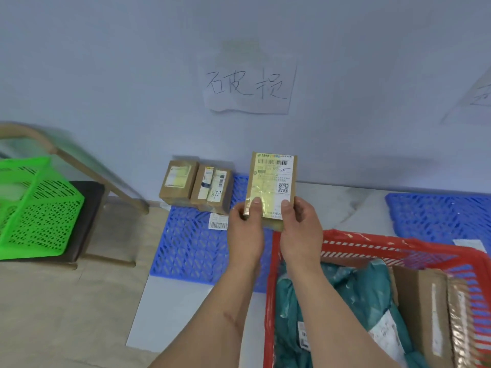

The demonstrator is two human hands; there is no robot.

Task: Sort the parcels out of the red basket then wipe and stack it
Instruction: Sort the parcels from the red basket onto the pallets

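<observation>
Both my hands hold up a small brown cardboard parcel (272, 181) with a white shipping label facing me. My left hand (245, 229) grips its lower left edge, thumb on the front. My right hand (300, 224) grips the lower right edge the same way. The parcel hangs above the blue pallet (191, 248), in front of the wall. The red basket (358, 248) sits at the lower right, holding teal plastic mailer bags (345, 301) and brown boxes (425, 309). Two small brown parcels (196, 185) stand on the pallet against the wall.
A green basket (37, 208) rests on a dark-seated chair (87, 205) at the left. A paper sign with handwriting (248, 87) is stuck on the wall. A second blue pallet (438, 216) lies at the right. A loose barcode label (218, 221) lies on the first pallet.
</observation>
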